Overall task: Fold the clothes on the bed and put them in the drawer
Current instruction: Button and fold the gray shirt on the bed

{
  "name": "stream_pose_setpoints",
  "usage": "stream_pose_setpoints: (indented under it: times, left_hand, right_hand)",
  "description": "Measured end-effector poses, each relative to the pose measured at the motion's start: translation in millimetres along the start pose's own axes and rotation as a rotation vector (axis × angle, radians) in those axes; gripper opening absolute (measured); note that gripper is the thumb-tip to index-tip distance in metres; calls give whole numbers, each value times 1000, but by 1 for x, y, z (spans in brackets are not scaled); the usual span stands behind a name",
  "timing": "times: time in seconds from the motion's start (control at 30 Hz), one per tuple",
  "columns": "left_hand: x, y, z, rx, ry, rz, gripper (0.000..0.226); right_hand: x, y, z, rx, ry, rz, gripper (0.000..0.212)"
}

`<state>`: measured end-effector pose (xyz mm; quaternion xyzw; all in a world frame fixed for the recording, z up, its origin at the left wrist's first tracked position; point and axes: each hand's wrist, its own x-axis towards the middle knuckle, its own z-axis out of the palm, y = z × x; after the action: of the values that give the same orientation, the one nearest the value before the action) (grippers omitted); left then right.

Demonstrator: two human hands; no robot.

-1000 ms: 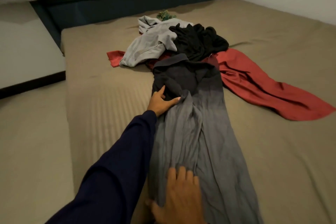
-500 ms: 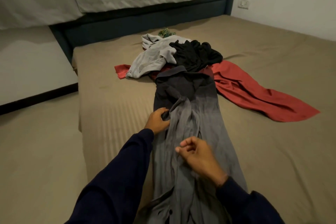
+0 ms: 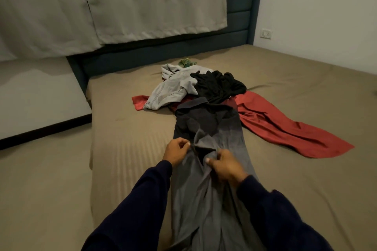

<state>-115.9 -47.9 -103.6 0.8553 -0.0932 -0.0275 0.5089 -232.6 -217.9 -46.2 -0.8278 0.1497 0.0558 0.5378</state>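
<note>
The long grey-to-black garment (image 3: 206, 199) ran off the bottom edge, so its lower end was not seen. Both dark navy sleeves (image 3: 132, 210) were cut there too. The crumpled red cloth (image 3: 285, 132) lay partly under the black (image 3: 216, 85) and pale grey (image 3: 171, 89) clothes. A small green item (image 3: 186, 63) (behind the pile) was too small to identify.

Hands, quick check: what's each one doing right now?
Left hand: fingers pinch the grey garment.
Right hand: fingers grip the same grey garment.
</note>
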Motion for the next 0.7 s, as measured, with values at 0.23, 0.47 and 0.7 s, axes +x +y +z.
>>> stream_pose_setpoints:
  times: [0.23, 0.47, 0.7]
  left_hand:
    - [49, 2, 28, 280, -22, 141, 38]
    - [80, -18, 59, 487, -109, 69, 58]
    - [100, -12, 64, 661, 225, 184, 46]
  right_hand:
    - [73, -15, -112, 485, -87, 160, 25]
    - [162, 28, -180, -662, 216, 255, 39]
    - [186, 43, -129, -677, 108, -76, 53]
